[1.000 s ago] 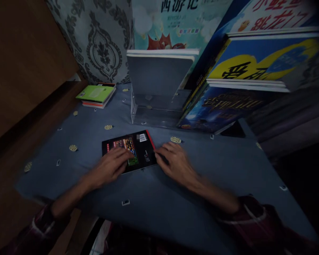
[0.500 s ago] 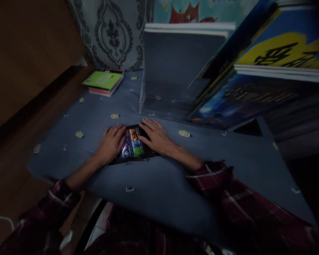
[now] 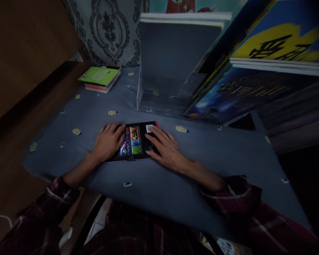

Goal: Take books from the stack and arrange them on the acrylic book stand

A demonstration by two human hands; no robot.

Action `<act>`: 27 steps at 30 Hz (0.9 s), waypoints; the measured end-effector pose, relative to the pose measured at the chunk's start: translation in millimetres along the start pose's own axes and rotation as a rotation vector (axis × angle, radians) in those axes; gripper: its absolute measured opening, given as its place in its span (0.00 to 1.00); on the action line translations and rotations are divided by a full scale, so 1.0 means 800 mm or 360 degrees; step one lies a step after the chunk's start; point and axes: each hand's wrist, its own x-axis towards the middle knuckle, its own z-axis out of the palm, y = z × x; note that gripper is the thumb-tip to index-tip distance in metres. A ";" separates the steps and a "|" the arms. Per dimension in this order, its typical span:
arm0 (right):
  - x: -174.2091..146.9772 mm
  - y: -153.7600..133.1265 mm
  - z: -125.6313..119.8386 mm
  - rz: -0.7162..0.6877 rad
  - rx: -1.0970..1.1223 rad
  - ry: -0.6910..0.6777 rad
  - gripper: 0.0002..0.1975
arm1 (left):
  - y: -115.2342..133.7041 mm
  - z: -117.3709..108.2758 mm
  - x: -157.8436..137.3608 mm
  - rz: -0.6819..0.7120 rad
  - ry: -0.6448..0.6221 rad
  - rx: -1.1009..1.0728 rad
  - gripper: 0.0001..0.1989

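Observation:
A thin black book or booklet [image 3: 145, 141] lies flat on the table in front of me, with colourful pictures, a white barcode label and a red edge at its far right corner. My left hand [image 3: 108, 141] rests spread over its left end, thumb side near the pictures. On the right end lies my right hand [image 3: 168, 147], fingers apart and pointing to the upper left, fingertips touching the cover beside the barcode. Neither hand is wrapped around it. Parts of both ends are hidden under the hands.
A small stack of books with a green cover [image 3: 99, 76] lies at the back left. A clear acrylic stand [image 3: 159, 102] with upright books is at the back, and large picture books [image 3: 241, 92] lean to its right. A patterned blue cloth [image 3: 159, 187] covers the table.
My right hand has slid rightward across the cover, uncovering the barcode label and red corner. My left hand stays on the left end. The view has shifted slightly.

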 end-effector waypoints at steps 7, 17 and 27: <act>-0.019 0.004 -0.004 -0.0027 0.0040 0.0004 0.35 | 0.008 -0.019 0.009 -0.0009 -0.0114 0.0186 0.20; -0.027 0.019 0.005 0.0195 0.0280 0.0167 0.31 | -0.031 -0.028 0.046 -0.0306 -0.0638 -0.0878 0.23; -0.021 0.023 0.010 0.0505 0.0975 0.0417 0.43 | -0.023 -0.004 0.043 -0.0253 -0.0354 -0.1742 0.20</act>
